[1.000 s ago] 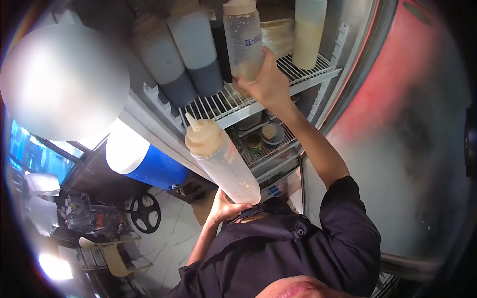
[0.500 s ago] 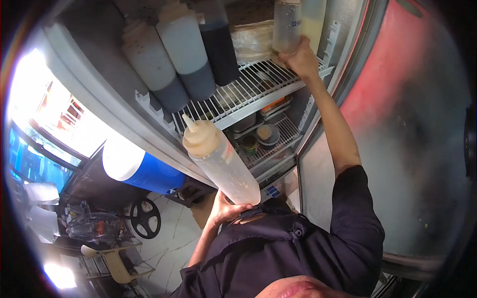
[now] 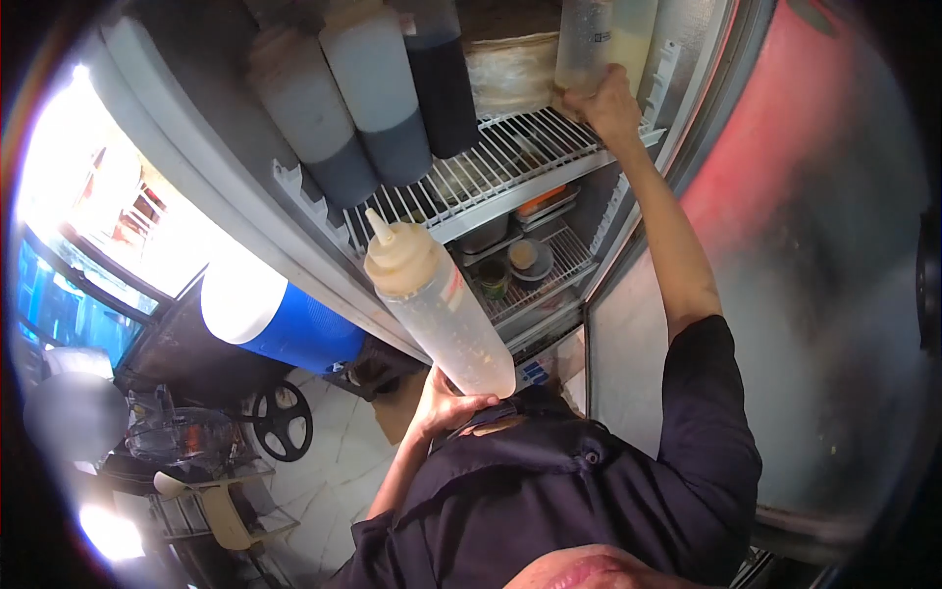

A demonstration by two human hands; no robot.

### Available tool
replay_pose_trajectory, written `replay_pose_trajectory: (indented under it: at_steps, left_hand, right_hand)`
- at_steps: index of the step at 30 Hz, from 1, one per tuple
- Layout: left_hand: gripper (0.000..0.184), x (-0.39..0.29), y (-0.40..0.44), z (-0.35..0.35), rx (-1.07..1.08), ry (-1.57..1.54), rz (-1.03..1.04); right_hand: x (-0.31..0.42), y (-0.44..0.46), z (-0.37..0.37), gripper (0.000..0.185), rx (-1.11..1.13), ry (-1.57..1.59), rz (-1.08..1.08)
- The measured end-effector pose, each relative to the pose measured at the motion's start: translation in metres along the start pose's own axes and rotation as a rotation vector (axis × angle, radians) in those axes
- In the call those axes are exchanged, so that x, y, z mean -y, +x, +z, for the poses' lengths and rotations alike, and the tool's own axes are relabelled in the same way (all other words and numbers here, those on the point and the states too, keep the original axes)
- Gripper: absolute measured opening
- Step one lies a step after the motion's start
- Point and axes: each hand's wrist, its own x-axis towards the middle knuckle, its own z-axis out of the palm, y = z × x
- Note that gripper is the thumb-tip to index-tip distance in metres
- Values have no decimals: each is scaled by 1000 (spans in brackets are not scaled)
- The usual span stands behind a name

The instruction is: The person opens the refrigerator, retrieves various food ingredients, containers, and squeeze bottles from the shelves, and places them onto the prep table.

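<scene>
My left hand (image 3: 446, 404) is wrapped around the base of a clear squeeze bottle (image 3: 456, 329) with a cream nozzle cap. That bottle is tilted, its nozzle pointing up and left, and looks nearly empty, with residue on its walls. Reaching into the fridge, my right hand (image 3: 608, 110) is closed around the lower part of another clear bottle (image 3: 585, 47) at the right end of the upper shelf. A bottle with pale yellow contents (image 3: 633, 44) stands right beside it. The tops of both shelf bottles are cut off by the view.
Several bottles of dark liquid (image 3: 397, 147) stand on the left of the wire shelf (image 3: 510, 177). A wrapped stack (image 3: 510, 74) lies behind. Lower shelves hold containers (image 3: 530, 257). The fridge door (image 3: 785, 324) hangs open at right; a blue-and-white drum (image 3: 304, 329) stands at left.
The view has shifted a little. My right hand and its bottle sit slightly farther right, close to the yellow one. My left hand keeps its hold on the squeeze bottle.
</scene>
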Motion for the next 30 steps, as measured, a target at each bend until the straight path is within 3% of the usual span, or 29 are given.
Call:
replay_pose_trajectory:
  at_steps: [4,7,10,13,16,20,23,26,30]
  left_hand:
    - [85,5,2,-7,-4,70,-21]
    - [88,6,1,-7,-6,75,1]
    - [91,7,1,-10,-22,75,23]
    - [99,4,3,-13,-26,132,36]
    - [100,4,2,-16,-46,212,35]
    - [103,6,3,-19,-28,204,37]
    - [104,2,2,-22,6,244,31]
    - [104,2,3,-26,42,254,44]
    - [105,-1,0,-25,55,168,36]
  right_hand:
    - [19,-15,-2,84,-232,-146,-96]
    - [54,-32,-4,76,-350,-14,-323]
    - [86,-49,8,65,-106,222,-394]
    - [128,-74,-15,58,258,668,-258]
    - [142,-84,-17,54,188,655,-304]
    - [148,-72,7,79,-168,404,-421]
    - [141,-50,44,99,-17,376,-368]
    - [119,-25,68,109,373,796,-180]
    - [107,-12,64,109,601,905,-150]
